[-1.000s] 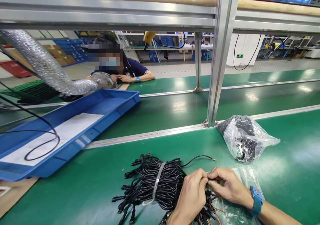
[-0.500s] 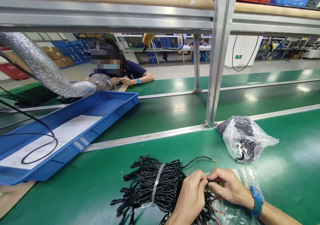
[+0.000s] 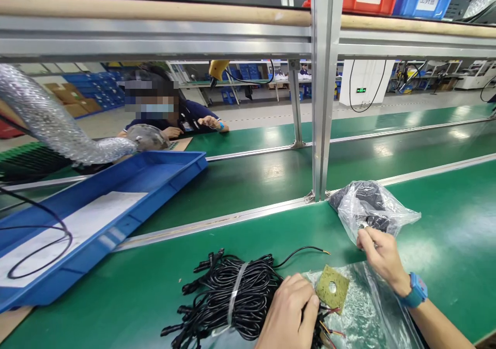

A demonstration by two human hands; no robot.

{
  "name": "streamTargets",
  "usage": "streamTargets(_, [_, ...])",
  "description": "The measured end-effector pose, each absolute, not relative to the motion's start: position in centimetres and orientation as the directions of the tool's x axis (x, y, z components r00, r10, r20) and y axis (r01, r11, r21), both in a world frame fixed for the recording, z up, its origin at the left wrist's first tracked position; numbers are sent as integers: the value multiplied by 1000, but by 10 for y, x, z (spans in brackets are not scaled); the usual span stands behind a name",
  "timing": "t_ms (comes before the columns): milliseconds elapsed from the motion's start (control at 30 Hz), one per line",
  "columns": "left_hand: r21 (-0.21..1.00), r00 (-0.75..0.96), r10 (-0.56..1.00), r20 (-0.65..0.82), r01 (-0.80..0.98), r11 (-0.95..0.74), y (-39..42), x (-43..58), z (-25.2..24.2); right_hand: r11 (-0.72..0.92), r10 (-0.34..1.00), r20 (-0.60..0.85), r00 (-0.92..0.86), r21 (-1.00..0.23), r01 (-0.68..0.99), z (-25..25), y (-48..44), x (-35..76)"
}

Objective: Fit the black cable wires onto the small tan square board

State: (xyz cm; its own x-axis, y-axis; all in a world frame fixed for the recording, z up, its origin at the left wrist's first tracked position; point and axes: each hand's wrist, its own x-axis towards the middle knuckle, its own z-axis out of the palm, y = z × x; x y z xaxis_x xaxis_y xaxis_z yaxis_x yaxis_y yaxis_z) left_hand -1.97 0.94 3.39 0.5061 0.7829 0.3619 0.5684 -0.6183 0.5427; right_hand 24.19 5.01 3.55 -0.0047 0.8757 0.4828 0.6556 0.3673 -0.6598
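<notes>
right hand (image 3: 382,256), fingers pinched, touches a clear plastic bag of black parts (image 3: 370,207). left hand (image 3: 289,313) rests closed on a banded bundle of black cables (image 3: 236,295), a yellow-green sponge square (image 3: 332,288) between the hands.

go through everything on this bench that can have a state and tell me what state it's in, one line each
Cable bundle: coiled, banded, lying on the belt.
Left hand: resting on the bundle's wire ends.
Right hand: fingertips at the bag's mouth.
Bag: clear, crumpled, dark parts inside.
Green square: flat on a plastic sheet, untouched.
Tray: tilted, paper and a cable loop inside.
</notes>
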Motion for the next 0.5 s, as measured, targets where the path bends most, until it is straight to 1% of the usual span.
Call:
streamTargets(33, [505, 517, 772, 369, 586, -634, 9, -19, 33, 299, 877, 479, 31, -597, 745, 35, 54, 251])
streamTargets(100, [444, 486, 773, 408, 634, -633, 10, -16, 30, 215, 902, 432, -12, -425, 879, 32, 58, 263])
streamTargets(167, [373, 433, 765, 477, 689, -622, 13, -13, 26, 218, 930, 347, -120, -259, 941, 29, 58, 268])
streamTargets(233, [289, 420, 745, 518, 734, -615, 18, -9, 22, 251, 942, 269, -200, -169, 953, 27, 56, 269])
streamTargets(300, [222, 429, 742, 514, 770, -599, 22, -6, 18, 271, 948, 213, -236, -155, 950, 27, 53, 269])
streamTargets(400, [173, 447, 744, 497, 789, -590, 26, -5, 14, 301, 948, 169, -271, -191, 934, 29, 51, 272])
streamTargets(433, [179, 444, 742, 502, 786, -591, 27, -5, 13, 307, 947, 161, -277, -206, 929, 30, 51, 273])
streamTargets(500, [248, 419, 751, 510, 765, -595, 27, -6, 13, 313, 946, 157, -282, -239, 919, 30, 51, 276])
